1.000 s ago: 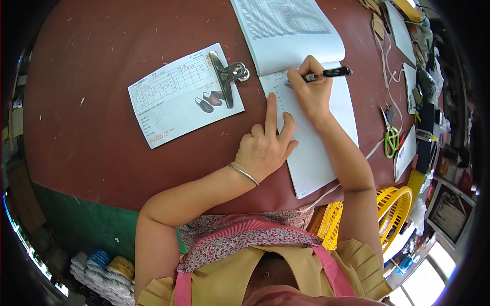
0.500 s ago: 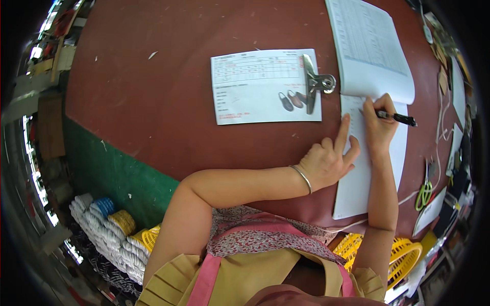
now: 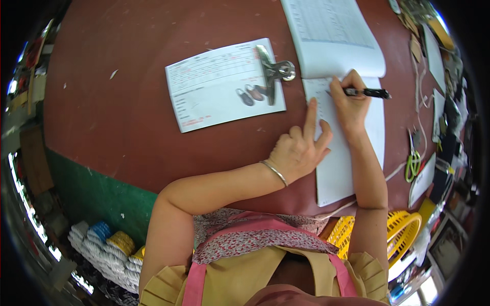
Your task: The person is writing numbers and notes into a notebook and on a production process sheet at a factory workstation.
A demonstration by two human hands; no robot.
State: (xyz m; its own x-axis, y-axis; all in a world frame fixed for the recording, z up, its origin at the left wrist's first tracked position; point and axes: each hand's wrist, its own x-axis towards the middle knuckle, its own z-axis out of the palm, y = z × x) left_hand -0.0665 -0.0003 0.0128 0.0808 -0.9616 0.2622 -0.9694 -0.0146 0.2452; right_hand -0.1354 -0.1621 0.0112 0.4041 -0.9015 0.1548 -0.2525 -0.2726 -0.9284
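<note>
My right hand (image 3: 348,99) grips a black pen (image 3: 368,93) with its tip on the lower page of an open white notebook (image 3: 342,158). My left hand (image 3: 298,148) rests on the left edge of that page, index finger stretched out and pointing up along it; a thin metal bangle sits on that wrist. The notebook's upper page (image 3: 334,35), covered with a printed table, lies flipped away from me. To the left lies a white form sheet (image 3: 219,86) held by a large metal clip (image 3: 273,69), on the dark red table (image 3: 117,112).
Green-handled scissors (image 3: 412,160), paper slips and small items line the table's right edge. A yellow plastic basket (image 3: 395,237) stands below the table at the right. Bundles of white, blue and yellow cord (image 3: 102,239) lie on the floor at the lower left.
The view has swung between frames. Both hands stay on the notebook page, with the pen near the same line.
</note>
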